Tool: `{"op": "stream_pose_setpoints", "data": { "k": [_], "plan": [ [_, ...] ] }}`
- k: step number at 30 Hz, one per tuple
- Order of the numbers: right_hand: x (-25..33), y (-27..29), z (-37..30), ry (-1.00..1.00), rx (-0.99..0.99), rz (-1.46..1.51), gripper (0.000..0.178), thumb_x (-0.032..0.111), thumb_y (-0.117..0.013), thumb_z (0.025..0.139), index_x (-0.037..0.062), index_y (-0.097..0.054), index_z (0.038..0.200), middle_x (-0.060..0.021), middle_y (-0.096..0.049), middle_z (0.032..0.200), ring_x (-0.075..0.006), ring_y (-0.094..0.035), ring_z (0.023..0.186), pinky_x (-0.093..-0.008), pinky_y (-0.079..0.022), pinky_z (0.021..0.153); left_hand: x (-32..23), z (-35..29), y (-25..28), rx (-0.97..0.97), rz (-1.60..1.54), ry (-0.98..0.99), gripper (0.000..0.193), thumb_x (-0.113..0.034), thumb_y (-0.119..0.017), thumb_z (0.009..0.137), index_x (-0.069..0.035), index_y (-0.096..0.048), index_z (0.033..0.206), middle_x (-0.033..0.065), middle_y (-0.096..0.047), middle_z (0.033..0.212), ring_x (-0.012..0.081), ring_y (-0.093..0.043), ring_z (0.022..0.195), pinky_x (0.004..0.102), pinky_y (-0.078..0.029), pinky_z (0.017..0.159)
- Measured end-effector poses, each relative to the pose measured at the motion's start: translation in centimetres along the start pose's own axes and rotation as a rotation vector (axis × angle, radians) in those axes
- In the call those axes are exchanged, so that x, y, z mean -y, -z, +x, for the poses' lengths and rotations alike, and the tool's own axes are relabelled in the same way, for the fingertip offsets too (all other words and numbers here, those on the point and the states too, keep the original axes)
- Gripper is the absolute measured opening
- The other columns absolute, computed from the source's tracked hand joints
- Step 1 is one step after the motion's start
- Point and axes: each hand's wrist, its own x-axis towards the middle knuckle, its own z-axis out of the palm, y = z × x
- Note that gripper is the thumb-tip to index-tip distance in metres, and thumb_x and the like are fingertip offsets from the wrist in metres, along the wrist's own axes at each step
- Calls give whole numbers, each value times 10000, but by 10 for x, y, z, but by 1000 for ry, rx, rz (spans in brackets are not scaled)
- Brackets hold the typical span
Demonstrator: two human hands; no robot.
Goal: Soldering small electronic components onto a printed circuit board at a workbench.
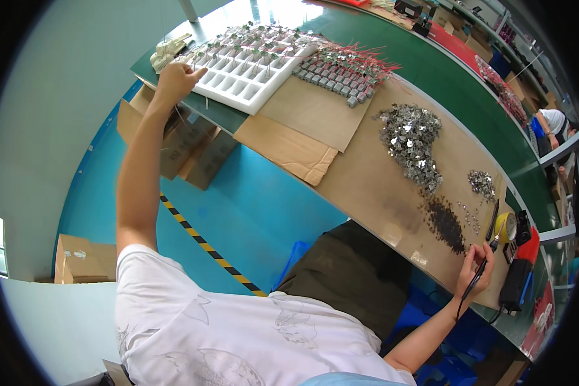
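My left hand [177, 82] is stretched far out to the left corner of a white compartment tray [238, 87]. Its fingers are closed, and whatever they may hold is too small to make out. Small parts with thin leads stand in the tray's far rows, while several near compartments show bare. My right hand [475, 273] grips a slim black pen-shaped tool [477, 278] with a cord, beside a scatter of tiny dark parts [445, 222]. A heap of small silvery metal pieces [410, 145] lies further up the brown board [373, 186].
Rows of grey block-shaped parts with red wires [338, 80] sit right of the tray. A smaller silvery pile [480, 184], a yellow tape roll [505, 226] and a black box [514, 285] lie at the right. Cardboard boxes [196, 151] stand below the table; another person [550, 125] is far right.
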Motion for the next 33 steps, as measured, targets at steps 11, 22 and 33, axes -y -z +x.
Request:
{"op": "stream_pose_setpoints", "data": {
  "k": [11, 22, 33],
  "plan": [
    [17, -3, 4, 77, 19, 23, 357, -22, -673, 958, 8, -609, 1308, -125, -752, 1107, -167, -708, 925, -293, -569, 835, 19, -54, -8, -650, -121, 228, 474, -396, -831, 835, 34, -709, 993, 184, -711, 793, 319, -700, 765, 416, -543, 743],
    [22, -13, 21, 228, 17, -2, 337, -109, -649, 833, 56, -688, 1125, -126, -751, 982, -280, -749, 915, -359, -592, 803, 42, -7, -51, 156, -335, 75, 350, -358, -736, 927, -43, -800, 1065, -31, -538, 610, 73, -479, 558, 276, -374, 507],
    [27, -2, 16, 128, -8, 25, 366, -112, -623, 803, 77, -698, 1107, -112, -734, 904, -284, -729, 849, -364, -589, 748, -149, -293, -92, 164, -708, -394, 319, -259, -521, 1098, -51, -762, 1078, 35, -656, 725, 89, -558, 556, 289, -460, 498]
  ]
}}
